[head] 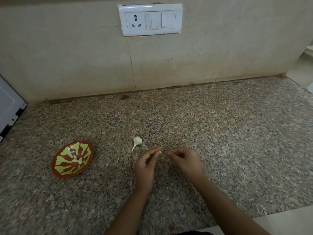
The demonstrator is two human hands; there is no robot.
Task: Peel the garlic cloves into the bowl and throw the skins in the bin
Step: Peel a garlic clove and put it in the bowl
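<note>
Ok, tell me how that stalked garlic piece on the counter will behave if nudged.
The garlic piece looks small and papery, so it is probably very light and easily flicked away. Its rounded body may roll, though the thin stalk would likely make it pivot in place.

At left edge, white appliance (8, 107) cut off, kind unclear. Half the garlic clove (159, 152) hidden behind left hand (146, 164) fingertips. On right hand (183, 159), fingers curled; whether they pinch anything, too small to tell. Both forearms (128, 214) cut at bottom edge.
</note>
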